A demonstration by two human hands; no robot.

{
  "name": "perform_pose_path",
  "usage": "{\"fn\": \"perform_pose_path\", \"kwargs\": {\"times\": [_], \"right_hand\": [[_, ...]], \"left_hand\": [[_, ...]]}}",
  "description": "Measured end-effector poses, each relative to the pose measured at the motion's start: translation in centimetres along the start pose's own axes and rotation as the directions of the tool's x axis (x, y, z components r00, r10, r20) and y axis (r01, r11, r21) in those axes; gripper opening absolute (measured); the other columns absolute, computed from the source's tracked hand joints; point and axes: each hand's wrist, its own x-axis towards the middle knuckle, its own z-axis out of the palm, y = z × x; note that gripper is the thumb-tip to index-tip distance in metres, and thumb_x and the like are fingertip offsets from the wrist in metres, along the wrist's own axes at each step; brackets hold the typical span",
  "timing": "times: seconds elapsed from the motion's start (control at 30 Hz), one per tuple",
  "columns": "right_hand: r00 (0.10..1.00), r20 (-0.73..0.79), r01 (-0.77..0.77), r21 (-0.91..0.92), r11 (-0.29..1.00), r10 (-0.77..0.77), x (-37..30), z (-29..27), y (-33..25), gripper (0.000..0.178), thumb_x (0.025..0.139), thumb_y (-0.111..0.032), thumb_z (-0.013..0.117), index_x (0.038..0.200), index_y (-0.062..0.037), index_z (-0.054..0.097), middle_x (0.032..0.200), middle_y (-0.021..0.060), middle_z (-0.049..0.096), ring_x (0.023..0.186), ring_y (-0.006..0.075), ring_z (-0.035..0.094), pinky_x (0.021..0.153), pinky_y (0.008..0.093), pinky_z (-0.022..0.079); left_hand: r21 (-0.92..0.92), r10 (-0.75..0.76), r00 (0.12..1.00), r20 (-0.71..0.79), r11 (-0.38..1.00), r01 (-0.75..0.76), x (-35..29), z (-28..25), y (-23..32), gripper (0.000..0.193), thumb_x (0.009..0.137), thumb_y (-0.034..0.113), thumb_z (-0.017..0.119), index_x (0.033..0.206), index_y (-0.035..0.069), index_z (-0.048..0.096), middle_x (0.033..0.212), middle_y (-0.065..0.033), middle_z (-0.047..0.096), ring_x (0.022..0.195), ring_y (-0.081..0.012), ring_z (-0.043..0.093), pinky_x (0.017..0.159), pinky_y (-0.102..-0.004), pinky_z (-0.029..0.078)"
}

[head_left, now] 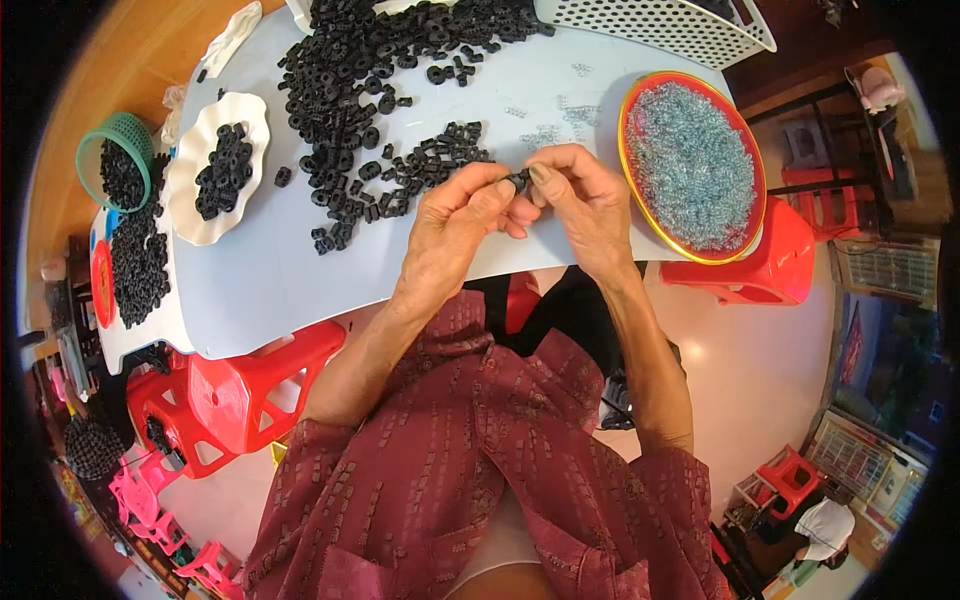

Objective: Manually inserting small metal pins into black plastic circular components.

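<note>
My left hand (pixel 462 215) and my right hand (pixel 582 195) meet above the near edge of the pale table. Between their fingertips they pinch a small black plastic part (pixel 518 181), and the fingers cover most of it. Just beyond my left hand lies a loose spread of small black parts (pixel 435 160), which joins a larger heap of black parts (pixel 340 90) reaching to the far edge. To the right of my right hand stands a red tray with a gold rim (pixel 627 165), filled with small metal springs (pixel 695 165).
At the left are a white wavy-edged plate (pixel 185 180) with black parts, a tipped green basket (pixel 115 128) and another black pile (pixel 140 265). A white perforated basket (pixel 660 35) stands far right. Loose springs (pixel 560 125) lie mid-table. Red stools (pixel 255 385) flank the table.
</note>
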Motion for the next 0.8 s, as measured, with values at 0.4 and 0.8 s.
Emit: {"fn": "perform_pose_path", "kwargs": {"times": [0.4, 0.8], "right_hand": [[0.999, -0.043, 0.007, 0.063, 0.998, -0.004, -0.21, 0.14, 0.28, 0.013, 0.09, -0.005, 0.061, 0.099, 0.0032, 0.066, 0.074, 0.0008, 0.061, 0.067, 0.0055, 0.054, 0.061, 0.0199, 0.045], [1.0, -0.005, 0.017, -0.013, 1.0, -0.017, -0.25, -0.22, 0.25, 0.014, 0.089, -0.003, 0.061, 0.101, 0.0007, 0.067, 0.077, -0.001, 0.06, 0.069, 0.0043, 0.052, 0.063, 0.0191, 0.043]], "left_hand": [[0.068, 0.0, 1.0, -0.023, 0.998, 0.002, 0.09, 0.08, 0.3, 0.023, 0.094, 0.015, 0.053, 0.106, -0.005, 0.059, 0.085, -0.0127, 0.067, 0.072, -0.0142, 0.06, 0.07, -0.0277, 0.05], [0.143, -0.026, 0.997, 0.073, 0.99, 0.015, 0.36, -0.3, 0.72, 0.021, 0.095, 0.012, 0.049, 0.104, -0.005, 0.06, 0.085, -0.0103, 0.066, 0.077, -0.0127, 0.061, 0.068, -0.0256, 0.05]]}}
